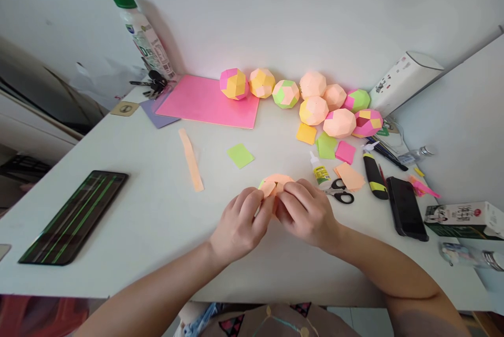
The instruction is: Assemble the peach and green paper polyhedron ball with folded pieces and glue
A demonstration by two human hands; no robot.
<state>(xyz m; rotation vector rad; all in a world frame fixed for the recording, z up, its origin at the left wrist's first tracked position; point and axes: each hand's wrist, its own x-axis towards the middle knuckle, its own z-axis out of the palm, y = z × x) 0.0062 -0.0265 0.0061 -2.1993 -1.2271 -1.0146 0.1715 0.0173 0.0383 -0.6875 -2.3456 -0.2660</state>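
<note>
Both my hands meet over the white table (pixel 149 221), pinching a small peach-orange folded paper piece (pixel 275 183). My left hand (pixel 240 224) grips its left side with fingers curled. My right hand (pixel 305 211) closes on its right side. A bit of green paper shows under the piece. Most of the piece is hidden by my fingers. A small glue bottle (pixel 319 170) and black-handled scissors (pixel 342 193) lie just right of my right hand.
Several paper polyhedron balls (pixel 313 101) line the back wall beside a pink sheet (pixel 205 101). A peach strip (pixel 191 160) and green square (pixel 240 155) lie mid-table. A dark tablet (pixel 74 216) sits left; a black phone (pixel 405 207), highlighter (pixel 373 174) and boxes sit right. A bottle (pixel 144 35) stands back left.
</note>
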